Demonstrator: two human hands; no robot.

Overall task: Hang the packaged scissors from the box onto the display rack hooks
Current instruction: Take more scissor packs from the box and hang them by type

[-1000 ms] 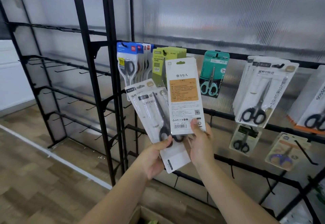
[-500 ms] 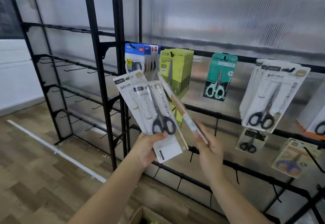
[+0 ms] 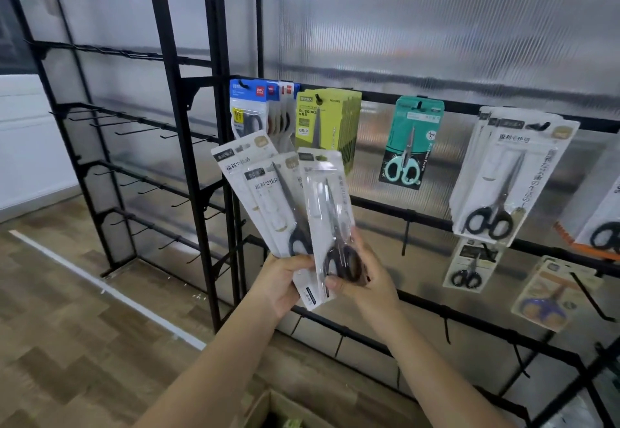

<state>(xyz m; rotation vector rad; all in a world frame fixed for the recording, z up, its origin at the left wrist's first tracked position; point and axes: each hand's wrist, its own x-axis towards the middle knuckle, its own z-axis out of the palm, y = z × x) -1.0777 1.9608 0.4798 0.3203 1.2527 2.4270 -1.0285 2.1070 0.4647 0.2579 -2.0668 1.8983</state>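
In front of the black display rack (image 3: 432, 223), my left hand (image 3: 280, 281) grips a fan of white packaged scissors (image 3: 258, 192) by their lower ends. One more white pack with black-handled scissors (image 3: 330, 212) stands upright, face toward me, pinched at its bottom by my right hand (image 3: 364, 280); it overlaps the fan's right side. A matching stack of white scissor packs (image 3: 510, 176) hangs on a hook at the right. The cardboard box (image 3: 268, 407) shows only its top edge at the bottom of the view.
Blue packs (image 3: 250, 108), green packs (image 3: 325, 122) and a teal pack (image 3: 411, 145) hang on the top rail. Smaller packs (image 3: 469, 266) hang lower right. Several bare hooks (image 3: 406, 236) stick out below. A second rack (image 3: 134, 125) with bare hooks stands to the left over wood floor.
My right hand has turned its pack from back side, through edge-on, to front side facing me, and brought it down beside the fan in my left hand.
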